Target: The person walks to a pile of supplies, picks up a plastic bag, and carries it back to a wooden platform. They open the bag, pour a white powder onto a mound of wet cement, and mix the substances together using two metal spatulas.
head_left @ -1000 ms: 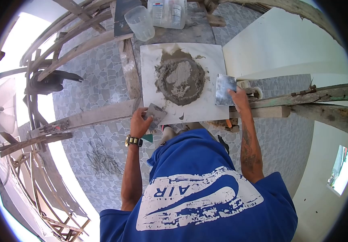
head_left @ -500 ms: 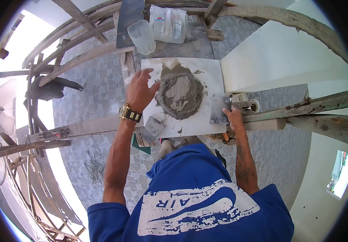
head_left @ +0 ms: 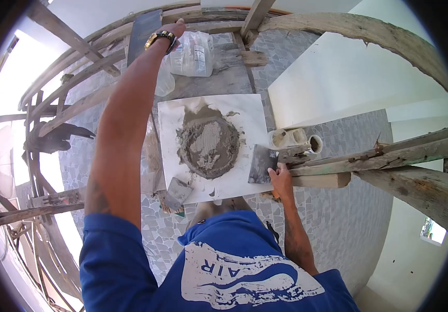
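Observation:
My left hand (head_left: 176, 31) is stretched far forward, at the upper left edge of a clear plastic bag (head_left: 199, 56) with a printed label. Most of its fingers are hidden, so I cannot see whether they grip the bag. A translucent plastic cup (head_left: 165, 83) shows partly behind my forearm. My right hand (head_left: 281, 179) holds a flat, dark grey scraper blade (head_left: 262, 165) over the right edge of a white board (head_left: 252, 112). On the board lies a round mound of wet grey mortar (head_left: 208, 145). A second scraper blade (head_left: 179, 192) rests at its near left corner.
Wooden beams (head_left: 380, 158) run to the right, beside stained white containers (head_left: 289, 138). A dark flat panel (head_left: 143, 34) stands at the upper left. A white wall (head_left: 333, 78) rises at the right, above a stone-patterned floor (head_left: 333, 208).
My left hand has moved from beside the mortar forward to the plastic bag. The right hand keeps its scraper blade near the board's right edge. The whole view has shifted.

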Action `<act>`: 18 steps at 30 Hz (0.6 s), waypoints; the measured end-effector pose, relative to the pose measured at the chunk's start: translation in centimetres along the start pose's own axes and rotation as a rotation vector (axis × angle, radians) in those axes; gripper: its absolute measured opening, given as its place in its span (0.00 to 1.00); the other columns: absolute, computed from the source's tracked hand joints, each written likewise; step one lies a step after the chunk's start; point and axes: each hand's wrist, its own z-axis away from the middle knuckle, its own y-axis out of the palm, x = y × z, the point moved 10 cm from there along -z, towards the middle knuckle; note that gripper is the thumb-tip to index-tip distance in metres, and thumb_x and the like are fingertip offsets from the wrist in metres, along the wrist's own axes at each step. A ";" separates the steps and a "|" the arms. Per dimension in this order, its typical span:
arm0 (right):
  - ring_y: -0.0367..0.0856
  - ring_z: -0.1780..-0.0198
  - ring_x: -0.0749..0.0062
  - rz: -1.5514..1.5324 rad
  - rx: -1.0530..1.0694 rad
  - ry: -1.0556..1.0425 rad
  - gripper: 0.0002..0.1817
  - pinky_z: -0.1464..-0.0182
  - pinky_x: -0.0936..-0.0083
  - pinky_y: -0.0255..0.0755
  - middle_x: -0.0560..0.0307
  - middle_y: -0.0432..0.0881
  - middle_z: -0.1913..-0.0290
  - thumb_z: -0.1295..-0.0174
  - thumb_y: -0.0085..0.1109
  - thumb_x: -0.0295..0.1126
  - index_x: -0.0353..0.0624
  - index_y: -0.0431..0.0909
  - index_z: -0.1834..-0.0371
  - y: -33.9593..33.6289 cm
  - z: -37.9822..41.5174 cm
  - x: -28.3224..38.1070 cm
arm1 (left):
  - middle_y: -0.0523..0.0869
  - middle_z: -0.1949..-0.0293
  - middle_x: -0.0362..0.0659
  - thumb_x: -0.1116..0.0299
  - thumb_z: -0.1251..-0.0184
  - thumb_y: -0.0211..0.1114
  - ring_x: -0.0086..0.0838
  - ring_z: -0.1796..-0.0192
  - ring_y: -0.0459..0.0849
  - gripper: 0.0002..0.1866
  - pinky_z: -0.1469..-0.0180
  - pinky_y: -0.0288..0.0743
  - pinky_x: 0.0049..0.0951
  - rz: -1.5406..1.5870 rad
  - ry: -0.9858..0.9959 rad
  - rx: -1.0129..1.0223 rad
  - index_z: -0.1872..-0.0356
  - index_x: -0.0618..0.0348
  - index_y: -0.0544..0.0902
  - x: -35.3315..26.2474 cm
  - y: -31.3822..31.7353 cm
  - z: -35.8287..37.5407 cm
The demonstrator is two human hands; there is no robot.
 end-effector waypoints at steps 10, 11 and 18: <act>0.82 0.60 0.42 0.296 -0.187 -0.283 0.19 0.54 0.55 0.76 0.41 0.81 0.57 0.35 0.62 0.35 0.34 0.77 0.46 -2.2 2.9 3.5 | 0.79 0.83 0.40 0.60 0.31 0.49 0.25 0.86 0.74 0.18 0.85 0.62 0.30 0.365 -0.133 0.242 0.74 0.59 0.81 0.5 3.9 1.6; 0.82 0.59 0.44 0.299 -0.198 -0.315 0.19 0.55 0.56 0.76 0.40 0.80 0.56 0.35 0.62 0.35 0.34 0.77 0.46 -2.7 3.3 5.0 | 0.79 0.83 0.40 0.61 0.31 0.49 0.25 0.86 0.74 0.17 0.84 0.63 0.30 0.210 -0.030 0.259 0.75 0.59 0.81 -0.5 3.9 1.4; 0.83 0.47 0.63 -0.501 0.194 0.001 0.25 0.53 0.66 0.79 0.45 0.80 0.46 0.28 0.59 0.42 0.32 0.72 0.40 -0.2 0.6 7.8 | 0.86 0.79 0.50 0.70 0.45 0.61 0.43 0.72 0.87 0.09 0.68 0.79 0.42 -0.487 0.678 0.330 0.80 0.60 0.86 -8.3 5.1 6.5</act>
